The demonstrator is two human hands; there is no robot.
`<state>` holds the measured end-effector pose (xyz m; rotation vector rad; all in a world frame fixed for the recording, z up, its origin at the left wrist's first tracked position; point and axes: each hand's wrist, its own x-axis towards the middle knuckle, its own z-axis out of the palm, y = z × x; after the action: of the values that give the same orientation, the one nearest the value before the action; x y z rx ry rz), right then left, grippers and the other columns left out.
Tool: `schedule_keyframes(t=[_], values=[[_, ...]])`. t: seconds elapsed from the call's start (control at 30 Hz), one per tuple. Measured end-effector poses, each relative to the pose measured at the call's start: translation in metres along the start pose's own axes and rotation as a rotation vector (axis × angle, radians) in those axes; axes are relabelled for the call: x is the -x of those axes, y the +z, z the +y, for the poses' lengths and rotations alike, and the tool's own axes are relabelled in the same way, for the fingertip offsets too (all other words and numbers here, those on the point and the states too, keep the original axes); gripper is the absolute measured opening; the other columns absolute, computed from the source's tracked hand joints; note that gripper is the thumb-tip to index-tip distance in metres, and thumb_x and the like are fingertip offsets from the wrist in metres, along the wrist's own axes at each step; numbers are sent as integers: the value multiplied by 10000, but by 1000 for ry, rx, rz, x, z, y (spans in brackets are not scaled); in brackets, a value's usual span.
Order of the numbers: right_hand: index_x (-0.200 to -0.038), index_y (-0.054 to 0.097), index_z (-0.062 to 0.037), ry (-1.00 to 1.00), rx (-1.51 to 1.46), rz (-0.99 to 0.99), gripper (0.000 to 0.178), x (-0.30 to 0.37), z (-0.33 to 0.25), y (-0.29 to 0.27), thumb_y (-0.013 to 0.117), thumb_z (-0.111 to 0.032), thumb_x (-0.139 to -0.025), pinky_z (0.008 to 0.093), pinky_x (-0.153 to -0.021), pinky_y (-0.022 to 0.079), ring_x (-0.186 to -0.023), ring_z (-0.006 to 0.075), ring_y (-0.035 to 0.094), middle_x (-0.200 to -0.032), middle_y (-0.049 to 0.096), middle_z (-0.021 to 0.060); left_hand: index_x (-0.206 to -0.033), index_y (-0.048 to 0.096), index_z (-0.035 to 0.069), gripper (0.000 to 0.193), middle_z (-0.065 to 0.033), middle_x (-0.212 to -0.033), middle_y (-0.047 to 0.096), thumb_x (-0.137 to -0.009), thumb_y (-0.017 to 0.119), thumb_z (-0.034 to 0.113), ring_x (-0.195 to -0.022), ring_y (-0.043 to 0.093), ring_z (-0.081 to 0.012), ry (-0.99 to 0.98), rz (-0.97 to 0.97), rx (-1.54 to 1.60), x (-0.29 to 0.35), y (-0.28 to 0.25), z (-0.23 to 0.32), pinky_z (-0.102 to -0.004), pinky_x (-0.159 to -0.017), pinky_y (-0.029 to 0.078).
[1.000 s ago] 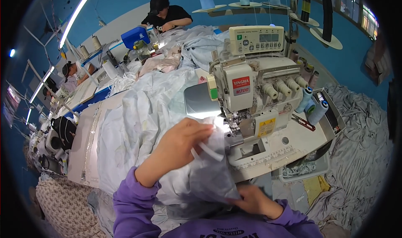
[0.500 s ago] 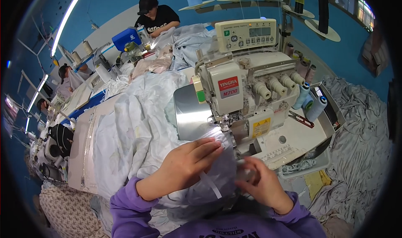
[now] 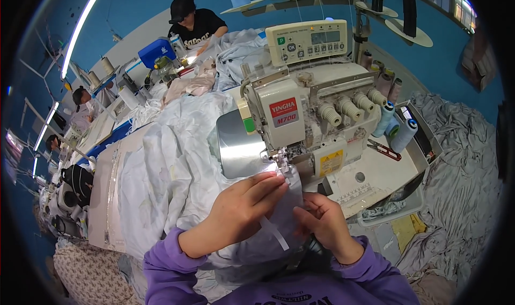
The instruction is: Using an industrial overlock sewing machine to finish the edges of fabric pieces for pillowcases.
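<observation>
White fabric (image 3: 279,213) lies under the needle area of a white overlock sewing machine (image 3: 281,111) and hangs over the near edge. My left hand (image 3: 241,205) presses on it just in front of the presser foot, fingers together and bent, gripping the cloth. From beneath that hand sticks out a narrow white tape (image 3: 276,234). My right hand (image 3: 326,222) is at the fabric's right edge, its thumb and fingers curled in around the border; the fingertips are partly hidden. Beside the needle area is a shiny metal plate (image 3: 238,144).
More white cloth (image 3: 166,171) heaps up on the table at left. Right of the machine are thread cones (image 3: 405,136) and red-handled thread snips (image 3: 385,149). Grey cloth (image 3: 456,197) piles up at far right. Across the table a person in a black cap (image 3: 188,26) works.
My right hand has moved up and in to the fabric's edge, its fingers closing. The left hand stays on the cloth by the presser foot. The view has shifted slightly.
</observation>
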<state>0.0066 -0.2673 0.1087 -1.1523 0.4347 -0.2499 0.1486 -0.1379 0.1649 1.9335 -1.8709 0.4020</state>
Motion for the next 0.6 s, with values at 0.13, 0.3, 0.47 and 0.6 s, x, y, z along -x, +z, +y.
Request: schedule_keyframes(t=[0.13, 0.3, 0.47, 0.6], values=[[-1009, 591, 18, -17, 177, -57, 161, -5, 13, -9, 594, -69, -874, 221, -485, 464, -538, 111, 590, -720, 629, 55, -1060, 627, 60, 485, -70, -1082, 596, -578, 640, 6, -1001, 606, -236, -3, 16, -6, 1, 0, 1, -329, -760, 530], [-963, 583, 35, -4, 26, -8, 149, -7, 14, -9, 612, -66, -858, 221, -506, 472, -539, 114, 592, -724, 623, 60, -1072, 617, 47, 487, -91, -1090, 593, -588, 634, -9, -1012, 600, -251, -14, -14, 38, 0, -2, -1, -340, -767, 529], [-866, 567, 22, -34, -41, -65, 124, -13, 10, -6, 624, -88, -854, 220, -504, 471, -523, 116, 587, -675, 606, 54, -1098, 591, 24, 449, -128, -1122, 568, -655, 663, 36, -1009, 582, -292, -63, -55, 38, 3, -8, -13, -354, -784, 502], [-784, 549, -6, -46, -50, -85, 185, -18, 5, -5, 631, -150, -866, 203, -493, 465, -529, 82, 587, -624, 599, 27, -1064, 580, 24, 396, -144, -1114, 566, -713, 721, 145, -901, 589, -318, -171, 132, -340, 9, -23, -9, -356, -724, 495]])
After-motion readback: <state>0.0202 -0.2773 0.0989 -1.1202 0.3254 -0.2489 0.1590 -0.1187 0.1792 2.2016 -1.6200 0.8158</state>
